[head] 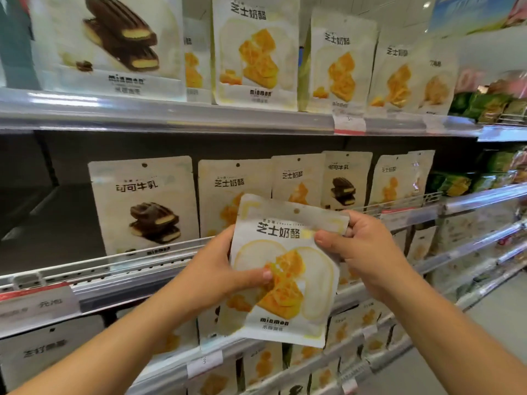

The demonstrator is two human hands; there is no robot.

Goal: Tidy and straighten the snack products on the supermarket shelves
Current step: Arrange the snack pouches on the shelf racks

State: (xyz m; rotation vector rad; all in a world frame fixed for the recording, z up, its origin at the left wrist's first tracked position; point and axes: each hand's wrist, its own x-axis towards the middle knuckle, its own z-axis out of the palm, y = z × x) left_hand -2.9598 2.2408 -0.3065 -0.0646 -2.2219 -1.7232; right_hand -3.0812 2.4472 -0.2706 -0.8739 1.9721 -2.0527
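I hold a white cheese biscuit pouch [288,246] with yellow biscuits printed on it, in front of the middle shelf [119,277]. My left hand [219,269] grips its left edge, thumb across the front. My right hand [362,249] pinches its upper right corner. Behind it on the middle shelf stand a cocoa milk pouch [145,206] with chocolate biscuits, a cheese pouch [228,192] partly hidden by the held one, and more pouches [346,178] to the right. The shelf's left part holds no pouches.
The upper shelf [171,115] carries large cheese pouches [256,49] and a chocolate one [114,41]. Lower shelves [313,363] hold several similar pouches. Green snack packs [484,106] lie at the far right. A red and white price tag [349,125] hangs on the upper rail.
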